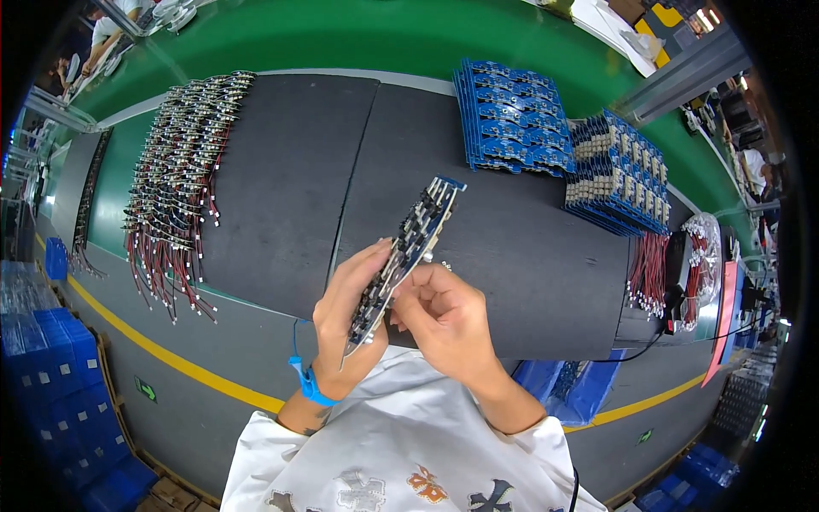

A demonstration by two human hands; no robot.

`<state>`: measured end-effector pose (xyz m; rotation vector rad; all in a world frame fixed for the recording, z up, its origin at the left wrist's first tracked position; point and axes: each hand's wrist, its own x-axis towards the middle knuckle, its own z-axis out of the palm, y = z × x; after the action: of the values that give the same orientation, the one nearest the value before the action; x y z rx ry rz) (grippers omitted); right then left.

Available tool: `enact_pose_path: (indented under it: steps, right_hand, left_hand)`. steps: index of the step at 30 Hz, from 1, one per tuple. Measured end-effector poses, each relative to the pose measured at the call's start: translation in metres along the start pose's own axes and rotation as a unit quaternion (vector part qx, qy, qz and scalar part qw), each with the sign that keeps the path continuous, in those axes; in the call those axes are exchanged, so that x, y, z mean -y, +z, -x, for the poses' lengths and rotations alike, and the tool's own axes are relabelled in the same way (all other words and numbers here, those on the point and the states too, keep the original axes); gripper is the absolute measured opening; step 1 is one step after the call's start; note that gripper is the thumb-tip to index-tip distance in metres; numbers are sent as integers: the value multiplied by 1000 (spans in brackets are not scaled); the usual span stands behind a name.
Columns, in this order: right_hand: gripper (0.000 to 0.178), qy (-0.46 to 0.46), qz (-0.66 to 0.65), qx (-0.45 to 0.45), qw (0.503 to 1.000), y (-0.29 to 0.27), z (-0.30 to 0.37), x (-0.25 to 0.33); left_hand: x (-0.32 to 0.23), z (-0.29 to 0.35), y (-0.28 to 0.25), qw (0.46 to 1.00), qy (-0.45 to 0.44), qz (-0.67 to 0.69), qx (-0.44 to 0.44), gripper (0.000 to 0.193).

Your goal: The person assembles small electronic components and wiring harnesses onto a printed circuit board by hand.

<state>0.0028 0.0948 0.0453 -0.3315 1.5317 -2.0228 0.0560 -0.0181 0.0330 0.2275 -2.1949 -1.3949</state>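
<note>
Dark matting [281, 154] spread beyond both hands. Between them a circuit-board panel [401, 256] stood tilted on edge, gripped in the left hand [339, 314]; the right hand [450, 317] curled close against it, fingers bunched, holding what I couldn't tell. It looked light, stiff, fragile, best taken by its rims.

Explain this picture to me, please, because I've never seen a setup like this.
There's no machine here, just someone working bare-handed, seen from a camera worn on the head and looking down; its wide lens bends straight edges. The left hand holds a circuit board panel, seen nearly edge-on, while the right hand has its fingers curled beside it. On the dark work surface, blue board stacks stand to the right, with reddish wires beyond them; to the left are rows of boards with trailing wires.
</note>
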Motion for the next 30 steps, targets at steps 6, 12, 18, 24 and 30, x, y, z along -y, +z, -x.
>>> enact_pose_path:
  steps: [6, 12, 18, 24, 30]
  right_hand:
    - [8, -8, 179, -63, 982, -20, -3, -15]
    - [8, -172, 167, -27, 971, -8, -10, -8]
    - [9, -54, -70, 13, 996, 13, -4, 2]
    - [9, 36, -69, 11, 997, 12, 5, 7]
    - [10, -57, 195, -97, 974, -21, -7, -17]
  left_hand:
    - [11, 6, -3, 993, -65, 26, -91, 25]
    - [16, 14, -1, 996, -65, 38, -55, 30]
    - [8, 5, -2, 1000, -21, 13, -2, 39]
    - [16, 14, 0, 996, -72, 23, -48, 30]
    - [12, 0, -3, 990, -65, -11, -125, 23]
